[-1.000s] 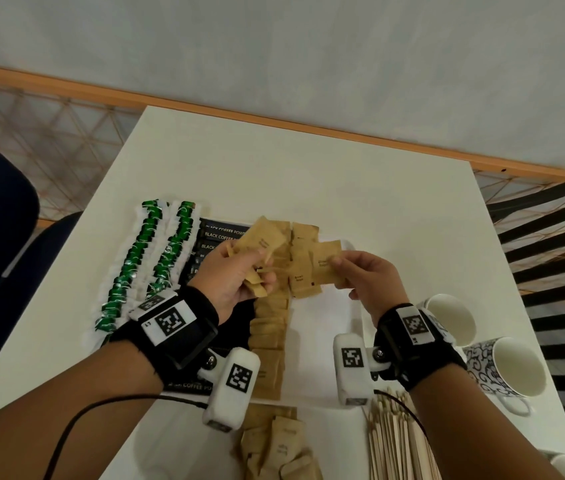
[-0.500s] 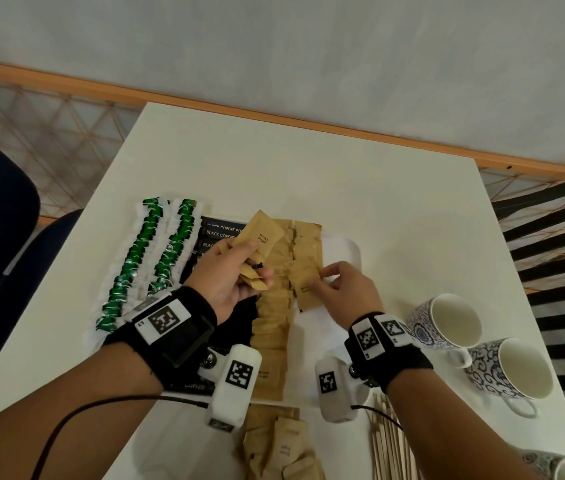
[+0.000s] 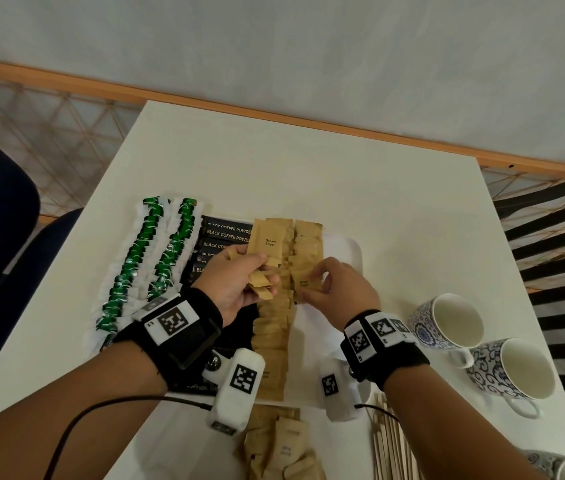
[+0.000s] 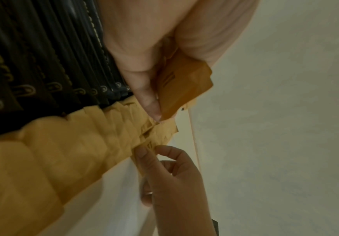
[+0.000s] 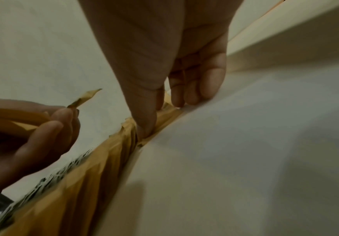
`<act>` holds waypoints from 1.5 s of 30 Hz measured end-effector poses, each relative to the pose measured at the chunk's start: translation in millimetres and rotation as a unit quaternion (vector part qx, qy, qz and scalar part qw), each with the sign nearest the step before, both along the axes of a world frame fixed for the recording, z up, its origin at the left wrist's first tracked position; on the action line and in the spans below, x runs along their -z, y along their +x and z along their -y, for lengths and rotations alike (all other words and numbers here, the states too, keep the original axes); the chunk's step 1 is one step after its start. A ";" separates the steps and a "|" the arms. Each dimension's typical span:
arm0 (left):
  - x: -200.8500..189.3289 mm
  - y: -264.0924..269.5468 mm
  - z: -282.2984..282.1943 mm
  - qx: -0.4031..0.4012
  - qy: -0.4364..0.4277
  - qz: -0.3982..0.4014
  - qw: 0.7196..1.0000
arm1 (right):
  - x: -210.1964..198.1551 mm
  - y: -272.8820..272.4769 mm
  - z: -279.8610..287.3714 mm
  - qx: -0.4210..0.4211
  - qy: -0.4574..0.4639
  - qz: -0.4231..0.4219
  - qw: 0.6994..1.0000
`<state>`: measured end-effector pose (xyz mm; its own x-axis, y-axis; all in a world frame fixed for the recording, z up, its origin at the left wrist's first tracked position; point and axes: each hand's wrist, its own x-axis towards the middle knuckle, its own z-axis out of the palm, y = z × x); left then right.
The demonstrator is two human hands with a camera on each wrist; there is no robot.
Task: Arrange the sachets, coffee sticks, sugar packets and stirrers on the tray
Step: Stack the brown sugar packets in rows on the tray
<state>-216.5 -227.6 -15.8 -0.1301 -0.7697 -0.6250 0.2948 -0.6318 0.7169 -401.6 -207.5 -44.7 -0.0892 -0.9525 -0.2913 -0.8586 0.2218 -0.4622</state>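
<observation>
Head view only: cups [image 3: 447,327] beside tray [image 3: 350,247]

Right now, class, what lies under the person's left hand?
Under the left hand, which grips brown sugar packets, lie black coffee sticks on the tray. The hand covers most of them.

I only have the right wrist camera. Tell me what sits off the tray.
Observer: A loose pile of sugar packets lies on the table, on the near side of the tray.
Operator: Report the stirrers.
Observer: The stirrers lie on the table too, right of that pile.
Operator: Describe the left hand's load.
Observer: The left hand grips several held packets; the top one reads Brown Sugar.
</observation>
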 end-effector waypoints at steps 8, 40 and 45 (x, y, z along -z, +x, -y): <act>-3.2 -13.9 -4.0 0.027 0.005 0.019 0.999 | -10.7 -0.7 -0.2 0.133 -0.062 0.294 0.944; -5.4 -2.5 -1.5 0.142 -0.042 0.164 0.975 | 9.9 -14.7 0.2 0.116 0.029 0.147 0.982; -0.6 -3.8 -3.3 0.120 -0.076 0.116 0.983 | 2.7 -9.9 -3.6 0.129 0.001 0.164 0.978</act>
